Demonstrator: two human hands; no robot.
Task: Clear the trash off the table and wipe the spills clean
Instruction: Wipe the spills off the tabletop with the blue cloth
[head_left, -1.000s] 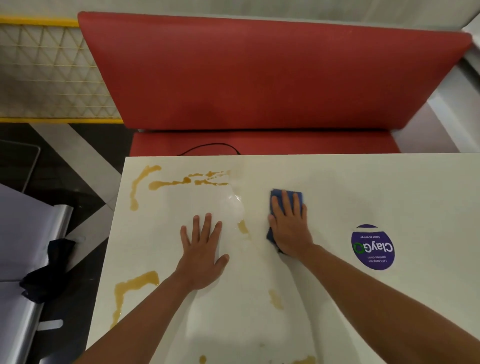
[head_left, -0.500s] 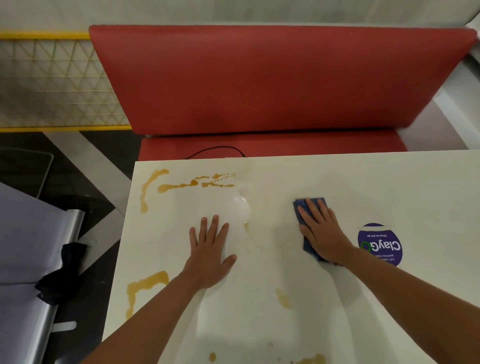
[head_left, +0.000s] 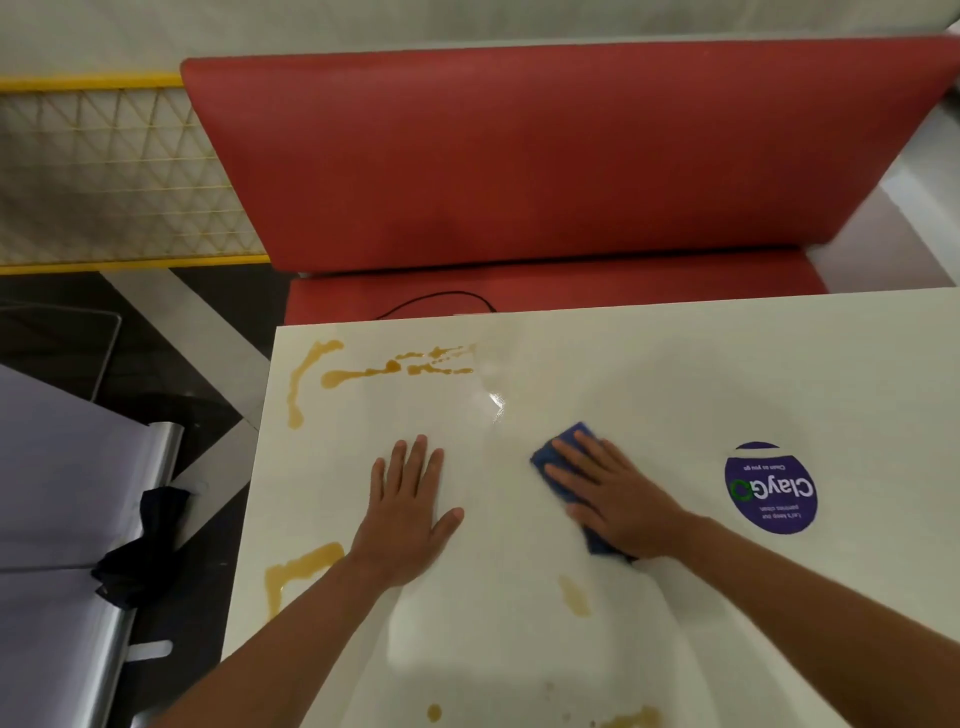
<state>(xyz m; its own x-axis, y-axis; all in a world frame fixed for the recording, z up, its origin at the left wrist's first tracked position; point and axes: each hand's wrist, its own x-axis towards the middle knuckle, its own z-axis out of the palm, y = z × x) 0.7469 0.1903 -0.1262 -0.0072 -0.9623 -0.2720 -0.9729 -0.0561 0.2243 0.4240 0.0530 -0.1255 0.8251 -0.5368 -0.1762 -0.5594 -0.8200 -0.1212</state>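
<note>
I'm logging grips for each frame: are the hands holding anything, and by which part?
Nothing is gripped. The right hand presses flat on top of the blue cloth; the left hand rests flat on the table.

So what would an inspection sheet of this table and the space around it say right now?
Surface: white table, brown spills at the far left, another brown streak at the near left edge, a small smear in the middle and drops along the near edge; a wet sheen mid-table.
Job's things: blue cloth flat on the table.
Clutter: no trash seen; round purple sticker on the table's right.
Hands: left hand rests flat, fingers straight; right hand presses flat on the cloth.
Cables: black cable on the red bench seat.
Surroundings: yellow mesh fence, striped floor, dark rag on a grey cart at left.
</note>
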